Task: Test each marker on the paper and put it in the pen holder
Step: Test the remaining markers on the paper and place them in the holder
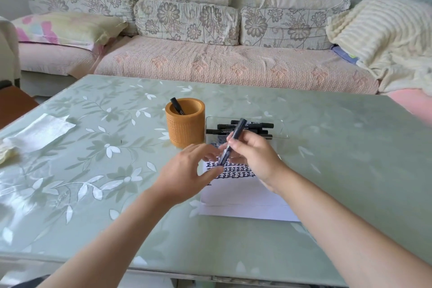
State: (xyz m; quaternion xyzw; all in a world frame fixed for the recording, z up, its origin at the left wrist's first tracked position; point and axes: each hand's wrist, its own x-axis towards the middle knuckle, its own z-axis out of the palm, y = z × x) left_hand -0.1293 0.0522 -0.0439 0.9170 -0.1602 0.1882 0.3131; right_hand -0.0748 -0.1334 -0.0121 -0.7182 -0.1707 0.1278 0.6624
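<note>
Head view — grips a black marker (231,142) mid-barrel in the curled fingers of the right hand (251,154), aslant above the paper (243,196), lower end down over the rows of test marks. Reaches in with the left hand (187,170), fingers loosely spread at that lower end; too blurred to tell whether pinching the cap or merely touching it. Keeps the orange pen holder (185,126), with one stowed marker (177,106) leaning inside, just behind the hands, next to a clear tray (280,121) of spare markers (247,126), all on the green bench (93,170). Looks set to uncap. Could jerk the tip across skin or paper if tugged too hard — or send the cap rolling off the bench. Could also clip the pen holder, close behind the left hand, and tip it over.
</note>
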